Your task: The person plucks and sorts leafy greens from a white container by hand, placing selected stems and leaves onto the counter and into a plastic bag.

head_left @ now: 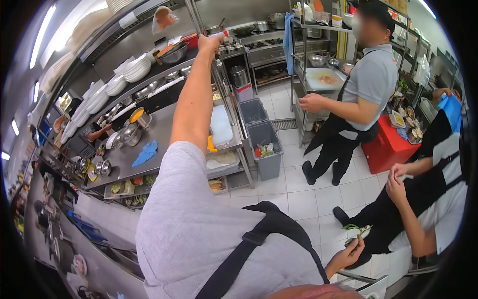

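My left hand (209,45) is stretched far forward beside the steel shelf post, its fingers closed round a small white item with a red end (222,35). At lower right, my right hand (346,258) is pinching a green vegetable (359,230) with long thin stems and a pale part. Below the left forearm lies a steel counter (172,117) with a white cutting board (221,124) and a blue cloth (146,153).
Grey bins (265,147) stand on the tiled floor by the counter's end. A person in a grey shirt (371,79) stands near a red box (386,144). Another person's clasped hands (397,183) are at right. Stacked white bowls (137,69) fill the upper shelf.
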Motion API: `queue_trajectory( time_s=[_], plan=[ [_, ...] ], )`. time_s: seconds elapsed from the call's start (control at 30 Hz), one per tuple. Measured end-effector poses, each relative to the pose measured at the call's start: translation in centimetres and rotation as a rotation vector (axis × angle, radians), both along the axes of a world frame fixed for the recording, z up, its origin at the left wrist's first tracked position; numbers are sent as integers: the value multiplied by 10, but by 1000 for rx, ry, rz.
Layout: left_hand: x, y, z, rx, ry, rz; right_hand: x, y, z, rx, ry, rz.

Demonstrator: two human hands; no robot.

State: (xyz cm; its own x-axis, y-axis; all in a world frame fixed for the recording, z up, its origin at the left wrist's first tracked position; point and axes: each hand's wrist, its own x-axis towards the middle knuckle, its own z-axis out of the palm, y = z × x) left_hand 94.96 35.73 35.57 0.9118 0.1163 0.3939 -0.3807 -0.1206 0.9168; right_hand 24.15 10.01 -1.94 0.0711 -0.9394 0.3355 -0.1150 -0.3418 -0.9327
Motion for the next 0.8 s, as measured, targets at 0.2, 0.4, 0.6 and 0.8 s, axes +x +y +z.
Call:
queue_trajectory(
  time_s=[0.2,0.4,0.6,0.8],
  plan=[
    [-66,-28,-59,52,-225,38,11,31,7,72,26,-85],
    [-196,-37,-390,1030,-313,-870,-29,21,-8,126,12,-99],
    [-420,-115,-458,1035,346,-1468,-65,-7,24,59,23,-57],
    [-504,-166,-398,1062,53,-1635,-102,-22,41,41,-71,-26]
  ],
)
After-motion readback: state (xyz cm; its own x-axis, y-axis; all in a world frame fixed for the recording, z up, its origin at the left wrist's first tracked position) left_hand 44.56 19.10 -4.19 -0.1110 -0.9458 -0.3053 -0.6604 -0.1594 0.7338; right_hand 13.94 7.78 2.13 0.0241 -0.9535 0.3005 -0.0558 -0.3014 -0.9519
